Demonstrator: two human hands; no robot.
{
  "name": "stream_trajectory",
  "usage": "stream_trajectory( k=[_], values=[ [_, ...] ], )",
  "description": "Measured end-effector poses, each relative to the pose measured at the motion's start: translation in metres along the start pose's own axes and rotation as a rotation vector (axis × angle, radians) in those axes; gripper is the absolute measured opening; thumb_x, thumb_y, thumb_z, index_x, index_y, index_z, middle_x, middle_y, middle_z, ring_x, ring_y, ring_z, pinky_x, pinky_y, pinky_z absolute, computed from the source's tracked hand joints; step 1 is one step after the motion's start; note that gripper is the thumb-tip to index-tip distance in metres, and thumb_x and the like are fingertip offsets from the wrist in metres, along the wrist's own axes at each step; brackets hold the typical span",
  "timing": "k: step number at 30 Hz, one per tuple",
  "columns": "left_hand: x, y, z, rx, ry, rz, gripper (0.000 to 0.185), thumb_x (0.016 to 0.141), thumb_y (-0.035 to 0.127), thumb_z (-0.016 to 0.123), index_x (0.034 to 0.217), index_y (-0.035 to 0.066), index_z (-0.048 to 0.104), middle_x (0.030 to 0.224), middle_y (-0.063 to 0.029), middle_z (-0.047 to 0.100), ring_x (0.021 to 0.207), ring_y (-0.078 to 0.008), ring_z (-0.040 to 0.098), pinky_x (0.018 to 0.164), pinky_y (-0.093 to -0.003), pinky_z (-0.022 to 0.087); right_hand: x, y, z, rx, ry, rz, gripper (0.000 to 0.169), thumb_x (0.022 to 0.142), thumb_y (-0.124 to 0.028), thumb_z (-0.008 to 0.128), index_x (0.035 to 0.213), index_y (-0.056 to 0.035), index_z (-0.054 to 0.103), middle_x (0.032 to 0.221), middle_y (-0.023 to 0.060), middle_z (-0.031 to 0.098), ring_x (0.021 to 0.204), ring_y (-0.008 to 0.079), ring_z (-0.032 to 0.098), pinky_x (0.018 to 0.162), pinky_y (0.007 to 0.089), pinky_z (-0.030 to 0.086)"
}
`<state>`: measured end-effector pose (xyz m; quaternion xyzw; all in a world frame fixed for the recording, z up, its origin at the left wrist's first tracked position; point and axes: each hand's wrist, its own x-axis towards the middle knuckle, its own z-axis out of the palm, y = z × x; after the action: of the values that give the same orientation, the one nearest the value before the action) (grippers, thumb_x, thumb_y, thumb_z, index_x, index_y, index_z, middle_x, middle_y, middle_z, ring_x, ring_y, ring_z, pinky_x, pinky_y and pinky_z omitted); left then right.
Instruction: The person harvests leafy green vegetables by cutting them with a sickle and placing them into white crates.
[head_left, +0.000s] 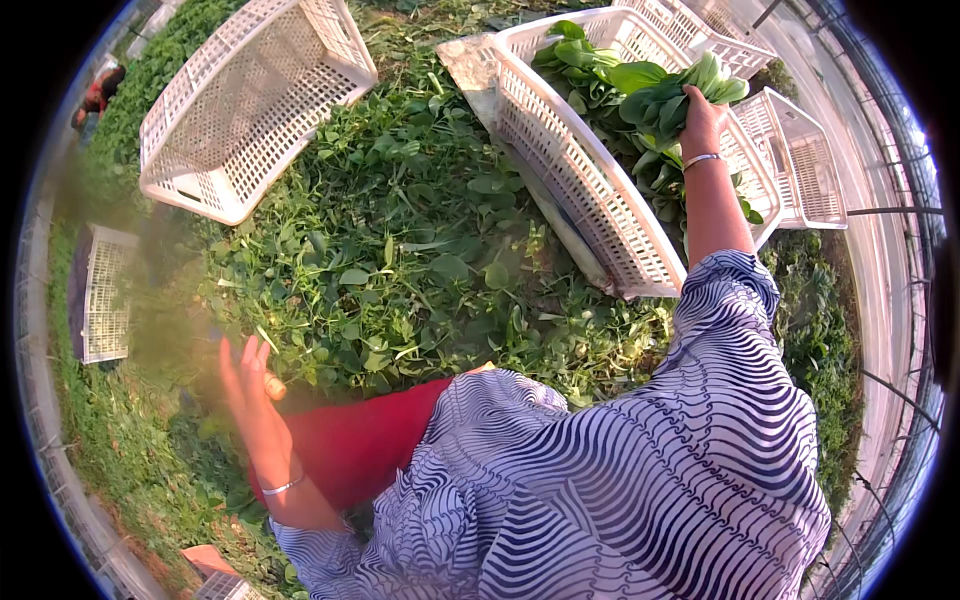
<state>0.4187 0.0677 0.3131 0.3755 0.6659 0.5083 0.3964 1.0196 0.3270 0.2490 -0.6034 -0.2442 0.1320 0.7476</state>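
Note:
My right hand (703, 124) grips a bunch of leafy greens with pale stems, bok choy by the look of it (667, 94), above a white slatted plastic crate (577, 172). More of the same greens (576, 60) lie inside that crate. Low on the left is my left hand (255, 405), raised over the plants with its fingers stretched out. The rounded end of a wooden handle (275, 388) pokes out beside its palm, apparently held there; the rest of that tool is hidden or blurred.
An empty white crate (247, 112) lies tipped at upper left. Further crates (795, 161) stand behind the filled one, and another (107, 292) sits far left. Low green plants (420, 247) cover the ground. A person (101, 94) is at the far left edge. Metal framing (900, 397) runs along the right.

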Motion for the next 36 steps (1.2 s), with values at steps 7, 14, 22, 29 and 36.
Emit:
stream_trajectory(
  k=[7, 14, 22, 29, 36],
  values=[
    [-0.003, -0.010, -0.005, 0.011, 0.029, -0.065, 0.059, 0.093, 0.024, 0.048, 0.142, 0.005, 0.019, 0.137, -0.0217, 0.039, 0.125, -0.0254, 0.041, 0.102, -0.0354, 0.027, 0.114, 0.071, -0.123, -0.975, 0.384, 0.466, 0.099, 0.059, -0.026, 0.081, 0.135, 0.0058, 0.026, 0.129, 0.0226, 0.044, 0.113, 0.0295, 0.051, 0.093, 0.0374, 0.044],
    [-0.007, -0.011, -0.011, 0.021, 0.113, -0.099, 0.058, 0.093, 0.021, 0.046, 0.143, 0.007, 0.020, 0.135, -0.0229, 0.039, 0.126, -0.0299, 0.040, 0.102, -0.0371, 0.030, 0.066, 0.132, -0.091, -1.356, 0.159, 0.268, 0.054, 0.079, -0.030, 0.062, 0.127, -0.0148, 0.042, 0.125, 0.0142, 0.048, 0.120, 0.0303, 0.043, 0.092, 0.0518, 0.038],
    [-0.025, -0.013, -0.032, -0.021, 0.160, 0.008, 0.057, 0.089, 0.009, 0.050, 0.140, 0.002, 0.025, 0.129, -0.0212, 0.047, 0.117, -0.0271, 0.050, 0.099, -0.0362, 0.035, 0.116, 0.194, -0.119, -2.141, -0.922, -0.464, 0.033, 0.090, -0.030, 0.043, 0.117, -0.0143, 0.055, 0.114, 0.0107, 0.060, 0.110, 0.0285, 0.052, 0.084, 0.0507, 0.040],
    [-0.066, -0.020, -0.034, -0.088, 0.078, 0.285, 0.063, 0.084, 0.006, 0.059, 0.139, 0.007, 0.028, 0.127, -0.0152, 0.046, 0.109, -0.0203, 0.051, 0.086, -0.0309, 0.044, 0.022, 0.089, -0.028, -1.660, -0.169, -0.601, 0.042, 0.091, -0.033, 0.043, 0.123, -0.0057, 0.050, 0.115, 0.0167, 0.058, 0.107, 0.0271, 0.054, 0.086, 0.0415, 0.043],
    [-0.128, 0.007, -0.025, 0.093, 0.029, 0.665, 0.055, 0.079, 0.008, 0.063, 0.128, 0.002, 0.041, 0.113, -0.0127, 0.056, 0.096, -0.0191, 0.058, 0.080, -0.0325, 0.048, -0.295, -0.087, 0.113, -0.184, -1.601, -0.104, 0.037, 0.092, -0.025, 0.050, 0.116, 0.0033, 0.054, 0.113, 0.0124, 0.058, 0.104, 0.0206, 0.056, 0.093, 0.0320, 0.043]
  ],
)
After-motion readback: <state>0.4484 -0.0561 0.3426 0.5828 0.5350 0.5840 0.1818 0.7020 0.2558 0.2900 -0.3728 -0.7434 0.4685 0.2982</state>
